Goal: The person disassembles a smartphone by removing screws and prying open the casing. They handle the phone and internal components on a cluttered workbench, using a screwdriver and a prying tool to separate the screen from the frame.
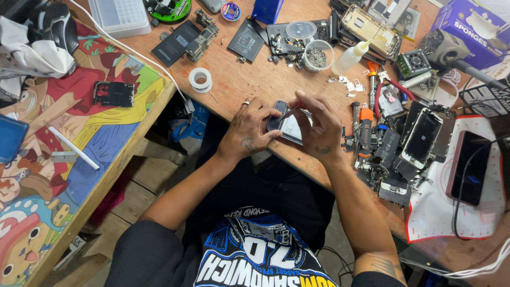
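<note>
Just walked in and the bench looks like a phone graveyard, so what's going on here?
A person seated at a wooden workbench holds an opened phone between both hands. The left hand grips its near end, while the right hand pinches at its top edge. Screwdrivers, loose phone parts, a roll of tape and a squeeze bottle lie around.

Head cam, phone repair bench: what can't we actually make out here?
- Phone: largely covered by the left hand and right hand; which part the fingers work on is hidden.
- Small parts in the round clear cup: too small to identify.
- Purple box: cut off by the top-right edge.
- Blue item on the cartoon-printed mat: cut off by the left edge.
</note>
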